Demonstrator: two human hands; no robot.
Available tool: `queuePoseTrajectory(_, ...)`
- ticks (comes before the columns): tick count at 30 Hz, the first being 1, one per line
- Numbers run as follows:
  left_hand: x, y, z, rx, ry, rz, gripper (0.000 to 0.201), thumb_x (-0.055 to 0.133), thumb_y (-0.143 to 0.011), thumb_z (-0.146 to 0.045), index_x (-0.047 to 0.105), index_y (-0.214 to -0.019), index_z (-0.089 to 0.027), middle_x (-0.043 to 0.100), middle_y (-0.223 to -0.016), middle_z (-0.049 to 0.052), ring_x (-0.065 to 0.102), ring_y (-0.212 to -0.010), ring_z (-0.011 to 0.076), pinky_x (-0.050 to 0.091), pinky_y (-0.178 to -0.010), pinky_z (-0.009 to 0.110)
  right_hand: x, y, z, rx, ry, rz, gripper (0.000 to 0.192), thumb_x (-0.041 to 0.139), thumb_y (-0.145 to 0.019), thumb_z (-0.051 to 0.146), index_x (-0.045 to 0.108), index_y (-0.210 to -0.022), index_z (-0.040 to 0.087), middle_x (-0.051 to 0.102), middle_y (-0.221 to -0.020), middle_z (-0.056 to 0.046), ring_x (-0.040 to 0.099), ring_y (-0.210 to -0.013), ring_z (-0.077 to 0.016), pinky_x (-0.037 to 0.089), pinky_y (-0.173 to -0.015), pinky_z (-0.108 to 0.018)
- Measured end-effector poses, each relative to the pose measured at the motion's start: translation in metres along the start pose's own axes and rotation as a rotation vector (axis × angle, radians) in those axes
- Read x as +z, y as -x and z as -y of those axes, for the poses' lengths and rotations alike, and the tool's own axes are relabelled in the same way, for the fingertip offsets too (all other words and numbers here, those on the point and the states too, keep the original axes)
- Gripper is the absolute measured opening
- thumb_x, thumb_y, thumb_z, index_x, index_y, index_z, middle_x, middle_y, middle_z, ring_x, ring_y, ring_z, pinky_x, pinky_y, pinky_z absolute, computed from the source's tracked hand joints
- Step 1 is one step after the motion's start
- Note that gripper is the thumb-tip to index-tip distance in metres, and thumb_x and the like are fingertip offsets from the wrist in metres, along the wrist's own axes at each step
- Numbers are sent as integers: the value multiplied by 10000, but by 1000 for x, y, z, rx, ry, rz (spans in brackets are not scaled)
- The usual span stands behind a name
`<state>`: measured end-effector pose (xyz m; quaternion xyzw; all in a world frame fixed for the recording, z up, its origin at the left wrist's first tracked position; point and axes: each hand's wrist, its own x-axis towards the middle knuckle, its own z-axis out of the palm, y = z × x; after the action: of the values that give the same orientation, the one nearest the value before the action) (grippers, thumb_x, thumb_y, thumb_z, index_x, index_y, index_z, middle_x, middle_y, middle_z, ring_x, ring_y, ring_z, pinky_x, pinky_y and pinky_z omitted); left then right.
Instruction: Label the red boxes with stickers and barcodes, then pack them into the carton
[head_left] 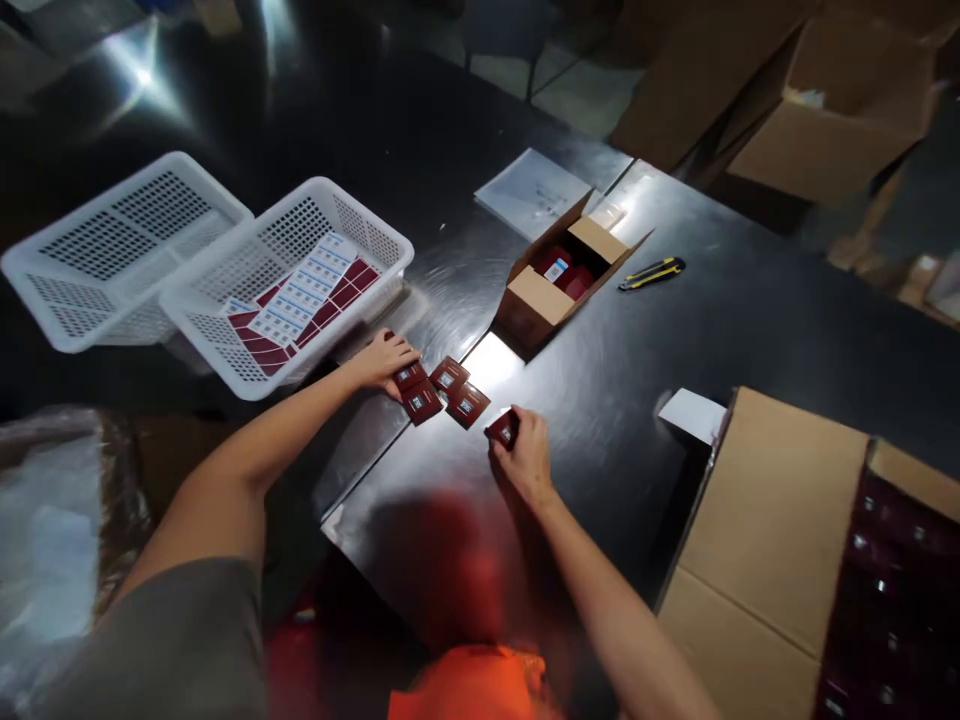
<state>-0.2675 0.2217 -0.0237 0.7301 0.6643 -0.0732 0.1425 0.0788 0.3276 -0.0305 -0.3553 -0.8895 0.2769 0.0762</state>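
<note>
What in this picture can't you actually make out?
- Labels on the red packets: too small and blurred, head view.
- Packet under the left hand: partly covered by its fingers.
- Packet in the right hand: mostly hidden by the hand.
- Big carton: cut off by the right edge, contents dark.
- Small box: flaps hide most of its contents.

Bare forearms, a grey short sleeve (172, 640), an orange garment (472, 685) below.

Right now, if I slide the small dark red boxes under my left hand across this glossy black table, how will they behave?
The small dark red boxes look flat and stiff, so they should slide rather than roll or tip. The black table is shiny, so probably little friction. They lie loose beside the left hand, so they may scatter.
</note>
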Motion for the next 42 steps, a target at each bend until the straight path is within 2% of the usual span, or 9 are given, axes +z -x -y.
queuePoseTrajectory(4, 12, 15, -11, 21, 14, -101, 886, 687, -691, -719, 533, -1398, -208, 600, -1334, 189, 500, -1173, 378, 281, -1004, 571, -1, -30, 8, -76, -25, 54, 714, 676, -751, 305, 433, -1409, 171, 522, -1332, -174, 523, -1187, -329, 450, -1015, -504)
queuePoseTrajectory(10, 34, 22, -18, 69, 5, -193, 803, 586, -747, -783, 515, -1419, -351, 425, -1553, 126, 340, -1363, 439, 115, -1068, 712, 9, -49, 43, -134, 250, 128, 1018, 657, -761, 686, 306, -1533, 124, 344, -1556, -248, 326, -1369, -447, 204, -1106, -675)
queuePoseTrajectory(13, 43, 21, -19, 135, -1, -240, 727, 556, -795, -753, 511, -1415, -375, 488, -1511, 107, 352, -1372, 408, 22, -1096, 744, 15, -64, 48, -169, 291, 224, 957, 527, -856, 718, 237, -1567, 149, 323, -1593, -203, 349, -1372, -412, 294, -1072, -623)
queuePoseTrajectory(18, 49, 21, -30, 171, 0, -264, 700, 541, -799, -759, 554, -1378, -366, 645, -1315, 117, 501, -1216, 356, 182, -1090, 695, 11, -79, 34, -235, 211, 313, 683, 397, -975, 608, 350, -1522, 203, 503, -1494, -125, 531, -1200, -314, 435, -911, -460)
queuePoseTrajectory(26, 41, 26, -40, 196, -35, -299, 700, 539, -813, -739, 575, -1367, -312, 669, -1224, 144, 531, -1118, 355, 285, -1013, 644, 5, -70, 47, -107, 220, 168, 702, 513, -905, 590, 432, -1455, 162, 461, -1512, -175, 431, -1289, -362, 278, -1060, -591)
queuePoseTrajectory(31, 30, 28, -41, 199, -59, -229, 702, 565, -790, -744, 583, -1356, -329, 636, -1286, 161, 533, -1110, 367, 324, -961, 606, 17, -82, 65, -148, 222, 165, 675, 485, -934, 574, 410, -1481, 185, 592, -1361, -182, 493, -1202, -356, 253, -1071, -629)
queuePoseTrajectory(35, 22, 27, -40, 164, -31, -135, 720, 556, -800, -737, 518, -1412, -360, 552, -1428, 149, 488, -1225, 386, 308, -998, 586, 10, -88, 56, -236, 219, 215, 606, 537, -920, 452, 448, -1465, 202, 657, -1261, -146, 523, -1170, -326, 202, -1126, -602)
queuePoseTrajectory(39, 20, 26, -39, 202, 0, -87, 748, 522, -844, -705, 452, -1473, -306, 546, -1439, 159, 463, -1282, 390, 228, -1082, 600, 2, -77, 42, -223, 268, 191, 714, 560, -884, 522, 372, -1515, 246, 445, -1518, -170, 346, -1364, -401, 121, -1111, -697)
queuePoseTrajectory(42, 19, 23, -40, 205, -8, -23, 837, 517, -801, -767, 423, -1492, -303, 543, -1432, 184, 492, -1240, 399, 291, -1020, 573, 3, -65, 36, -105, 331, 183, 926, 552, -825, 706, 258, -1564, 230, 350, -1565, -214, 355, -1327, -458, 228, -1037, -721)
